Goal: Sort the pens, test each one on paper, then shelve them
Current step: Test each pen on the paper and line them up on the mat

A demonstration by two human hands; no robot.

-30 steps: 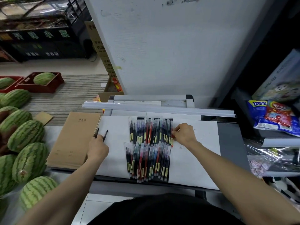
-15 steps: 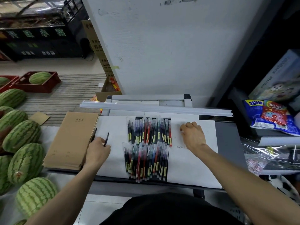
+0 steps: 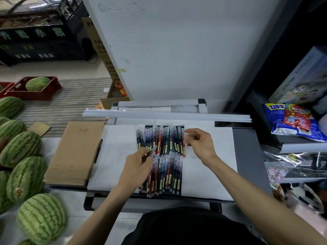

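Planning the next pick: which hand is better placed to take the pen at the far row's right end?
Probably right. The right hand is beside that end pen, while the left hand grips a pen. Whether the right fingers pinch anything is too blurred to tell.

The rows of pens (image 3: 160,142) are glossy plastic, their caps frosted and translucent; the single pen (image 3: 150,152) my left hand (image 3: 138,163) grips shines the same way; under them the white paper (image 3: 116,147) is matt and smooth; the notebooks (image 3: 76,151) have dull brown kraft covers; the table (image 3: 247,156) looks like smooth grey metal; the snack bags (image 3: 293,121) are shiny plastic film.
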